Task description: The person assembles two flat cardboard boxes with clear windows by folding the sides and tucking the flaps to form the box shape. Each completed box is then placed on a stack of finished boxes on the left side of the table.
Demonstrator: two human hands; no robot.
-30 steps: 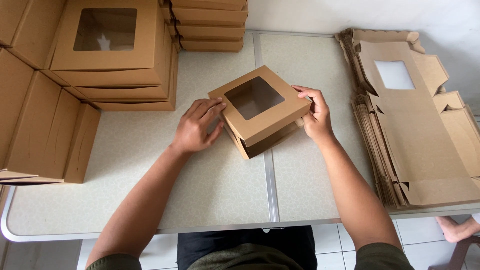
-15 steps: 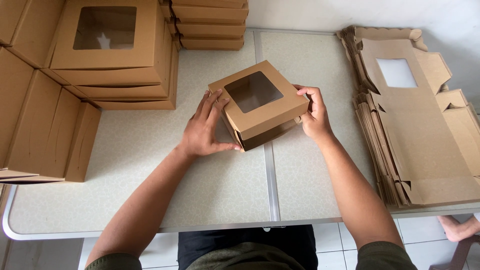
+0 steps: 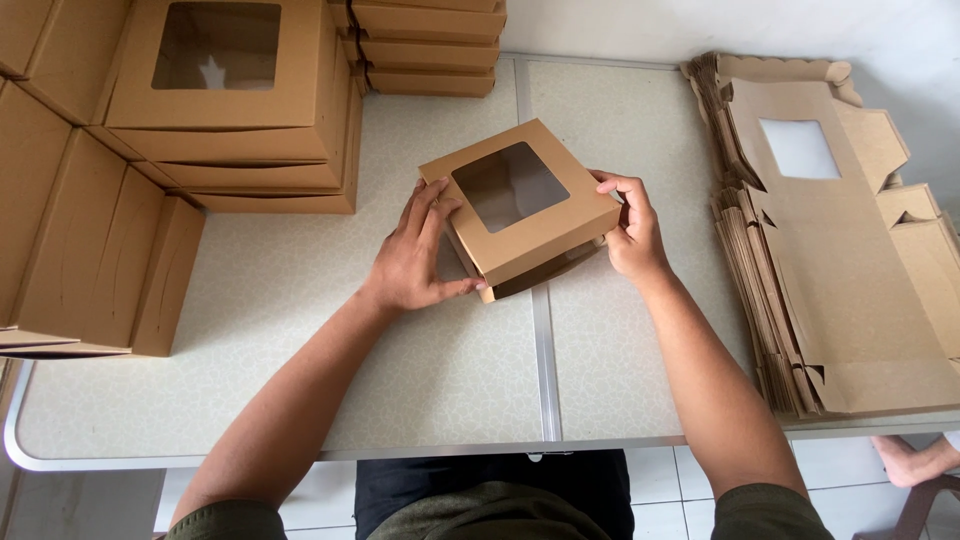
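pale speckled worktop [image 3: 300,330] with a metal seam down its middle filled the view, set against a white wall. both hands held a brown box [image 3: 520,205] with a square window in its lid, tilted and raised a little over the seam near the centre. the left hand [image 3: 415,255] lay against the box's left side, fingers spread up along the edge and thumb tucked under the near corner, its grip closed on the box. the right hand [image 3: 630,230] clasped the right side, fingers curled over the top edge, likewise holding the box. the lid sat slightly askew, with a dark gap showing along the near side. finished boxes [image 3: 230,100] with windows stood stacked at the far left, more plain-sided ones beside them at the left edge. another low stack [image 3: 425,50] sat at the far middle. flat blanks [image 3: 830,250] lay piled on the right, the top one showing a window cutout. a bare foot [image 3: 910,460] showed on the tiled floor at the lower right.
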